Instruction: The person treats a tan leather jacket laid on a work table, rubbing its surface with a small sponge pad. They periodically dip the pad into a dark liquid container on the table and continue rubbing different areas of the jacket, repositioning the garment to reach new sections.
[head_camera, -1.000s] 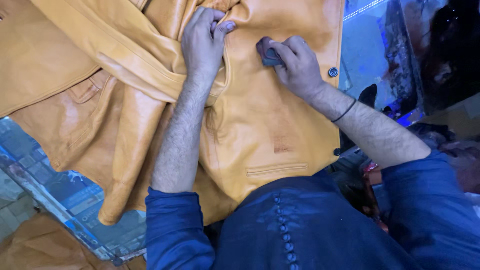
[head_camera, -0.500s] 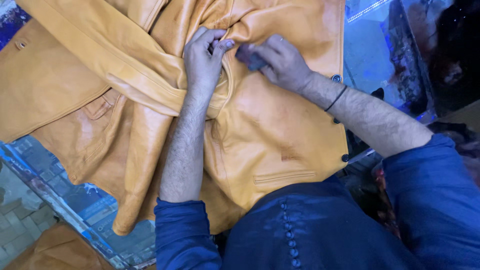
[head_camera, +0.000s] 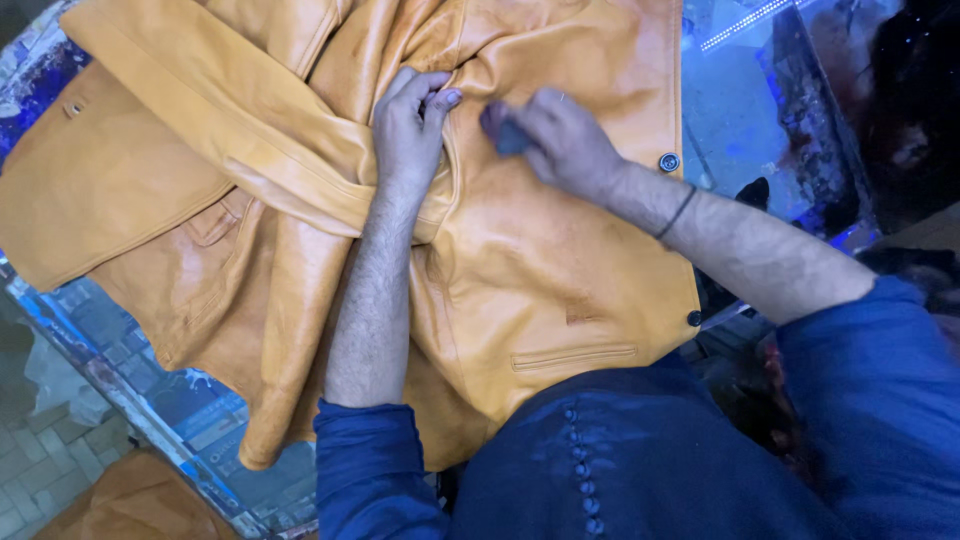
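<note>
A tan-yellow leather jacket (head_camera: 560, 260) lies spread over a table in the head view. My left hand (head_camera: 408, 135) presses flat on the jacket near its middle fold, fingers together, beside a sleeve (head_camera: 220, 130) that crosses the body. My right hand (head_camera: 565, 140) is just to the right of it, closed on a small dark blue-grey pad (head_camera: 505, 135) that rests against the leather. A dark band circles my right wrist. Both forearms are bare below rolled blue sleeves.
The jacket has dark round buttons (head_camera: 668, 162) along its right edge and a welt pocket (head_camera: 575, 357) near me. A blue patterned table covering (head_camera: 150, 395) shows at the lower left and upper right. More tan leather (head_camera: 130, 505) lies at the bottom left, over a tiled floor.
My right hand with the pad has slid left across the leather, closer to my left hand. The left hand stayed pressed on the fold. The view has shifted slightly.
</note>
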